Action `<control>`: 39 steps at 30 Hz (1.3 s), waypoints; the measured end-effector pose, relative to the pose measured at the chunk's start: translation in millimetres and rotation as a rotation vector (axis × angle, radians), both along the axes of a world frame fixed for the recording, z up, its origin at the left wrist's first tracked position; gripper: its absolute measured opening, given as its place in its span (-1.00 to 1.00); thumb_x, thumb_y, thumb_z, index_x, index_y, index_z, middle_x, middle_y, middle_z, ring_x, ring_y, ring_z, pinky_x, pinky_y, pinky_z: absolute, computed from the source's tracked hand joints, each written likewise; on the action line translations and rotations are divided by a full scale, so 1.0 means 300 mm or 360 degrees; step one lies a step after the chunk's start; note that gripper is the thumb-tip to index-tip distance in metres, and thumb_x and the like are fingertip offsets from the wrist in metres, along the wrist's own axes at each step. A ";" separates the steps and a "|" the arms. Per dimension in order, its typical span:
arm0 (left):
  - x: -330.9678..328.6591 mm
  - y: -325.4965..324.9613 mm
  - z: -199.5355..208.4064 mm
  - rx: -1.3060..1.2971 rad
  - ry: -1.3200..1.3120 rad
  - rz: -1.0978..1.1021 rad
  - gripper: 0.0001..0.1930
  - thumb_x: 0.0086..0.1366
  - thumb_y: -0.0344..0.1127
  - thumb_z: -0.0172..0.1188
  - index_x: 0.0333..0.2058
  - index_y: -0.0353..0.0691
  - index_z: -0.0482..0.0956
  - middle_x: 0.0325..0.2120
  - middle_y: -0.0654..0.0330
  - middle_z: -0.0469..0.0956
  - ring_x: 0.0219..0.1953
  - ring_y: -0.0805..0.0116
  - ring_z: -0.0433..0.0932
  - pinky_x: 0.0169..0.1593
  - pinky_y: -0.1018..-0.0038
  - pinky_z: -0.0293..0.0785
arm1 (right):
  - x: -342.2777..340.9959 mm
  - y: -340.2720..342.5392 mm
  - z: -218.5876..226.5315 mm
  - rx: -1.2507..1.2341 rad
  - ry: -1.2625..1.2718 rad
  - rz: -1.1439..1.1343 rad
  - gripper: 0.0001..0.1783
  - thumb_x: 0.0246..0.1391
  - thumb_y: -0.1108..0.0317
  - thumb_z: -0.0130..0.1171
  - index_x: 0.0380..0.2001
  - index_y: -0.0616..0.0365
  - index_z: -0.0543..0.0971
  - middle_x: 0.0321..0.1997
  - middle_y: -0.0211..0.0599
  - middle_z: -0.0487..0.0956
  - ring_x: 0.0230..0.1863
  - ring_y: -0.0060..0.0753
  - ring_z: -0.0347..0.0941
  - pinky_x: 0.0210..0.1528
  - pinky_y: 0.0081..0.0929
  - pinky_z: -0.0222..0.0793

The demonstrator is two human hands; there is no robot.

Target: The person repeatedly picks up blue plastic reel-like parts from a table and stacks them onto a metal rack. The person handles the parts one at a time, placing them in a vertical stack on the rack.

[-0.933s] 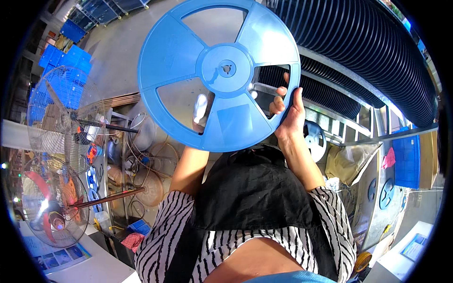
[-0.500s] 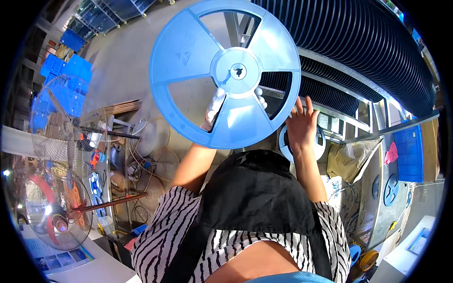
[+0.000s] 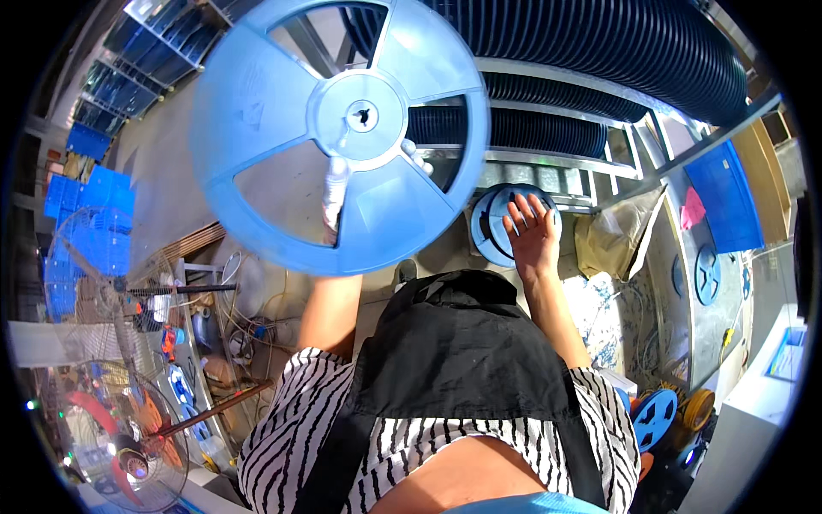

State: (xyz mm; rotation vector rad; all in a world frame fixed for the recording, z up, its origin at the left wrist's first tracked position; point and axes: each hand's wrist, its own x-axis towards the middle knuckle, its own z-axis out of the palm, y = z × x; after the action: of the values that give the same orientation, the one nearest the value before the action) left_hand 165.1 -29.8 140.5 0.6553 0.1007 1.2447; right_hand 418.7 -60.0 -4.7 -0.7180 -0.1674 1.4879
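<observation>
Evidently, the large blue spoked reel hangs on a single hold: the left hand grips its lower solid panel from behind, white-covered thumb at one edge and fingertips at the other, palm hidden. The right hand is open and empty, fingers slightly apart, over a second blue reel; whether it touches that reel cannot be told. The held reel is raised in front of the black apron, its upper right side overlapping the ribbed black rows in view.

Because the hold lies below the hub, the wide disc could tip or twist if the thumb's pressure slackened, and the smooth covering might slide on the glossy plastic. A swing rightward could knock the rim against the metal rack, though the gap is unclear. A careless sweep of the right hand could nudge the second reel.
</observation>
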 end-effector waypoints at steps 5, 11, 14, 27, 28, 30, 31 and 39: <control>0.060 -0.022 0.087 0.1188 0.2623 0.1423 -0.31 0.01 -0.12 0.33 0.17 0.00 0.36 -0.16 -0.15 0.44 -0.15 -0.07 0.43 0.02 0.16 0.34 | 0.052 -0.049 -0.040 -0.0077 -0.0058 -0.0023 -0.44 0.28 -0.05 -0.22 0.15 0.14 0.28 0.19 -0.22 0.35 0.18 -0.20 0.27 0.20 -0.21 0.20; 0.105 -0.053 0.044 0.1639 0.3239 0.1601 -0.22 -0.12 -0.10 0.38 0.17 0.08 0.35 -0.07 0.00 0.32 0.00 -0.02 0.26 0.17 0.03 0.09 | 0.018 -0.085 0.100 0.0013 0.0129 0.0139 -0.29 0.19 -0.20 -0.16 0.21 0.10 0.24 0.22 -0.14 0.31 0.23 -0.12 0.22 0.20 -0.14 0.22; 0.110 -0.052 0.017 0.1617 0.3290 0.1563 -0.22 -0.10 -0.09 0.37 0.18 0.07 0.34 -0.06 -0.01 0.32 0.00 0.00 0.26 0.20 0.01 0.05 | -0.013 -0.092 0.202 0.0111 0.0408 0.0132 -0.21 0.14 -0.31 -0.16 0.20 0.10 0.26 0.20 -0.15 0.34 0.21 -0.13 0.25 0.21 -0.13 0.21; 0.054 0.000 0.011 0.1642 0.3428 0.1720 -0.25 -0.05 0.00 0.32 0.18 0.06 0.34 -0.09 0.01 0.34 -0.01 0.04 0.28 0.19 -0.03 0.05 | -0.085 0.028 0.214 -0.0077 0.0381 -0.0060 -0.38 0.22 -0.16 -0.16 0.10 0.11 0.37 0.14 -0.19 0.41 0.15 -0.15 0.30 0.23 -0.15 0.18; 0.045 0.005 0.012 0.1638 0.3423 0.1715 -0.25 -0.05 0.00 0.32 0.18 0.06 0.34 -0.09 0.01 0.34 -0.01 0.04 0.28 0.19 -0.03 0.05 | -0.087 0.041 0.187 -0.0061 0.0373 -0.0046 -0.39 0.23 -0.15 -0.16 0.09 0.11 0.38 0.12 -0.20 0.43 0.14 -0.16 0.32 0.23 -0.16 0.19; 0.036 0.006 0.015 0.1636 0.3458 0.1728 -0.25 -0.05 0.00 0.32 0.17 0.04 0.35 -0.09 0.00 0.34 0.00 0.06 0.28 0.19 -0.03 0.05 | -0.099 0.053 0.192 -0.0032 0.0413 -0.0016 -0.42 0.24 -0.13 -0.17 0.05 0.11 0.41 0.09 -0.22 0.45 0.12 -0.19 0.34 0.18 -0.19 0.24; 0.031 0.009 0.016 0.1627 0.3467 0.1726 -0.25 -0.06 0.00 0.32 0.17 0.04 0.35 -0.09 0.00 0.34 -0.01 0.06 0.28 0.19 -0.03 0.05 | -0.103 0.059 0.197 -0.0018 0.0432 -0.0002 -0.43 0.25 -0.12 -0.18 0.03 0.12 0.43 0.08 -0.22 0.46 0.11 -0.20 0.35 0.16 -0.21 0.27; -0.011 0.023 0.010 0.1891 0.3499 0.1883 -0.30 -0.18 -0.09 0.38 0.07 0.17 0.47 -0.12 0.10 0.37 -0.03 0.10 0.32 0.18 0.04 0.12 | 0.003 0.146 0.409 0.0728 -0.1617 -0.0977 -0.79 0.19 0.42 0.01 -0.12 0.22 0.48 -0.18 -0.29 0.51 -0.26 -0.55 0.46 -0.23 -0.61 0.37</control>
State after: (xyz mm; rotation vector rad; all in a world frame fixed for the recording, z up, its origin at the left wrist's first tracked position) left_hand 161.7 -23.0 143.4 3.0616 1.8574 0.8043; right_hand 419.6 -16.3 118.0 -0.9729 -0.9337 0.3723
